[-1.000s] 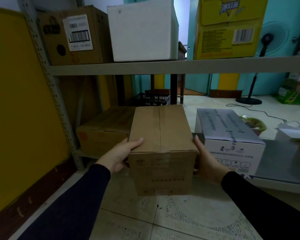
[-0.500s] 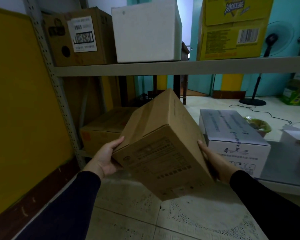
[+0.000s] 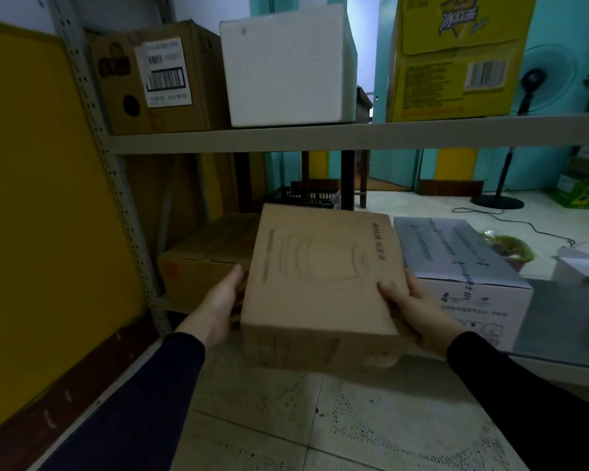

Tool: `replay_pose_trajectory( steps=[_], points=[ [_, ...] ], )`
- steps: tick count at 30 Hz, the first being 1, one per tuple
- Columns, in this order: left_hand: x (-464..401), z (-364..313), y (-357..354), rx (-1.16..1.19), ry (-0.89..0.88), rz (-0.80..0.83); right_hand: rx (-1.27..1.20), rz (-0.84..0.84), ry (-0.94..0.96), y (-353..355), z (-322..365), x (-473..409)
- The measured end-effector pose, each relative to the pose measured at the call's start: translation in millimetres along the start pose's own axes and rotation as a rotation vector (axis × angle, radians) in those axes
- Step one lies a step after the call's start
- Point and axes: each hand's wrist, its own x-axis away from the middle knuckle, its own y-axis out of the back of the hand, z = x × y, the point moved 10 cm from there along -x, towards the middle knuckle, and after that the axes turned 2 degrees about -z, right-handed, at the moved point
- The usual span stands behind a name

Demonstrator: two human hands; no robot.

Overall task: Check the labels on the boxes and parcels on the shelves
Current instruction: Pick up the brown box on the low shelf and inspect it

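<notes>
A plain brown cardboard box (image 3: 322, 283) is held out in front of the lower shelf (image 3: 558, 321), clear of it, between both hands. The left hand (image 3: 218, 305) presses against the box's left side with its fingers hidden behind or under the cardboard; the right hand (image 3: 419, 312) grips the right edge, thumb lying on the upturned face. That face carries a faint line drawing of an appliance and a column of small print along its right side.

The step in hand looks like reading this face. To do it well, the box should be kept level and quiet, since the print is pale and the light is dim; tipping the face a little toward the eyes would help. The thumb sits just below the printed column, so it should not slide up over it.

Boxes yet to be checked sit nearby: a brown carton (image 3: 204, 263) just left, a white printed box (image 3: 456, 266) just right, and above, a labelled brown carton (image 3: 160, 76), a white foam box (image 3: 286, 66) and a yellow carton (image 3: 456, 56).
</notes>
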Motion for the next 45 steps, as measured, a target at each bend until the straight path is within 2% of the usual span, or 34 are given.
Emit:
replay_pose_trajectory(
  steps=[3,9,13,16,17,20,22,24,27,31,36,40,44,45],
  points=[
    [3.7,9.6,-19.0,-0.01,0.014,0.073,0.162,0.011,0.073,-11.7,5.0,2.9],
    [5.9,22.1,-18.3,0.037,0.053,0.056,0.193,0.006,0.07,-12.4,6.5,8.0],
    [1.9,12.2,-2.0,0.068,0.023,-0.037,0.096,-0.018,-0.002,-1.9,2.2,7.0],
    [-0.9,11.1,23.5,-0.034,0.008,-0.127,-0.052,-0.03,-0.094,2.8,-1.3,9.3],
    [-0.4,16.3,28.5,-0.047,0.041,-0.12,-0.095,-0.019,-0.124,1.7,-3.0,10.5],
    [9.8,24.0,21.6,0.113,0.098,0.012,-0.167,0.009,-0.168,-2.1,-3.5,13.3],
    [8.7,21.0,21.7,0.215,0.062,0.037,-0.064,-0.016,-0.128,-0.3,1.0,13.2],
    [7.4,13.4,22.4,0.232,0.014,0.01,0.2,-0.083,-0.078,3.5,6.5,10.6],
    [6.3,1.6,16.3,0.093,-0.031,-0.064,0.358,-0.018,-0.08,-20.9,10.4,10.2],
    [7.1,-19.6,-1.9,-0.196,-0.177,-0.128,0.16,0.139,-0.202,-69.4,13.4,18.4],
    [14.0,-37.3,-13.0,-0.376,-0.316,-0.133,0.111,0.079,-0.257,-60.4,5.3,19.2],
    [14.8,-42.0,-11.9,-0.183,-0.255,-0.102,-0.054,0.039,-0.275,-46.9,3.3,20.3],
    [7.0,-17.5,23.2,-0.212,-0.101,-0.193,-0.197,0.065,-0.249,-34.5,7.2,21.1],
    [4.2,-5.1,29.4,-0.178,-0.041,-0.161,-0.216,0.069,-0.231,-30.8,9.6,21.6]
  ],
)
